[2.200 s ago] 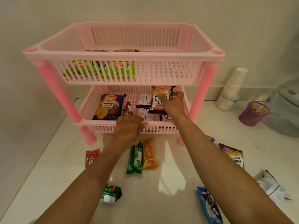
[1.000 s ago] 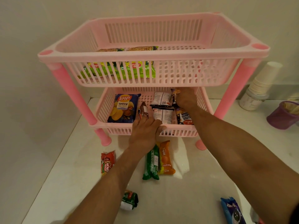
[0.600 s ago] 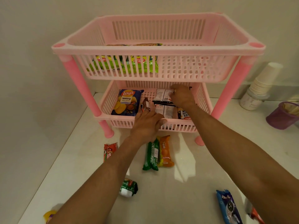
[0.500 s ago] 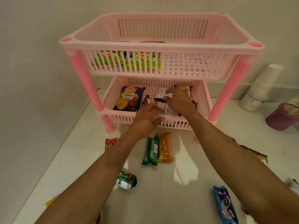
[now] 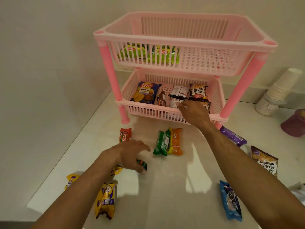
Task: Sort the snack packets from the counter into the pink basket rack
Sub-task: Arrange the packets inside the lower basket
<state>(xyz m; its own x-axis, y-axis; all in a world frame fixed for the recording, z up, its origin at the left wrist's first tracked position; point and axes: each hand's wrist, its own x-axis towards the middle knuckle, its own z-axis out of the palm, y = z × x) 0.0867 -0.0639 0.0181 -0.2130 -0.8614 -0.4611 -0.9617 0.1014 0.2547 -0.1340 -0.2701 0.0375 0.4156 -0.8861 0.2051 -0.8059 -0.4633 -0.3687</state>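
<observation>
The pink basket rack (image 5: 181,45) stands at the back of the counter. Green packets lie in its upper basket. Its lower basket (image 5: 148,105) holds a blue Lay's packet (image 5: 145,93), a brown bar (image 5: 161,99), white packets (image 5: 179,91) and a salted peanuts packet (image 5: 198,92). My right hand (image 5: 193,113) hovers at the lower basket's front rim, fingers apart and holding nothing. My left hand (image 5: 130,156) is spread low over a small green packet (image 5: 142,163) on the counter, fingers around it but not closed.
Loose on the counter lie a red packet (image 5: 125,134), a green and an orange packet (image 5: 176,141), a purple packet (image 5: 232,135), a peanuts packet (image 5: 265,161), a blue biscuit packet (image 5: 231,200) and yellow packets (image 5: 106,199). Stacked paper cups (image 5: 279,91) and a purple cup (image 5: 295,123) stand at right.
My right hand let go of the salted peanuts packet in the lower basket and drew back to the rim. My left hand moved from the basket front down to the small green packet.
</observation>
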